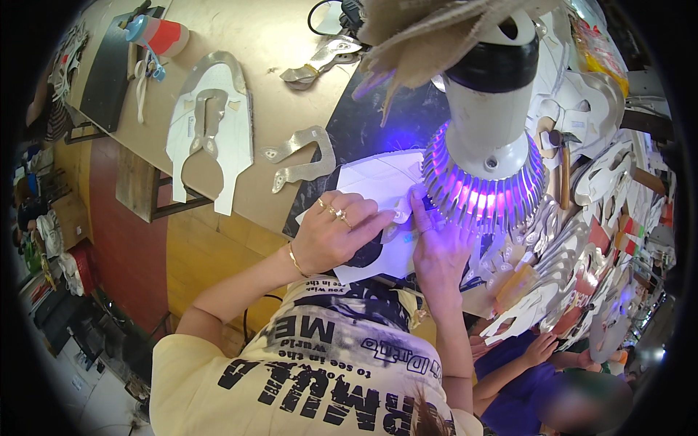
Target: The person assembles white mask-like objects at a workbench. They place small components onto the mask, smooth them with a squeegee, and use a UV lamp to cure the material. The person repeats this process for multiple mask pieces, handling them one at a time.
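Observation:
A white shoe-upper piece (374, 174) lies on a dark board (407, 112) in front of me, lit violet along its right side. My left hand (338, 229), with rings and a bracelet, has its fingers curled together. Its fingertips press down on the piece at a small pale bit too small to name. My right hand (440, 247) lies with fingers stretched over the right part of the piece, partly washed in violet light. Just above it hangs a finned lamp (483, 182), which hides the piece's right edge.
A silver curved piece (305, 158) and a white upper with silver trim (236, 120) lie left on the tan table (273, 36). A red bottle (163, 38) stands farther off. Right are a hammer (565, 171), piled white pieces (549, 283) and a co-worker's hand (539, 350).

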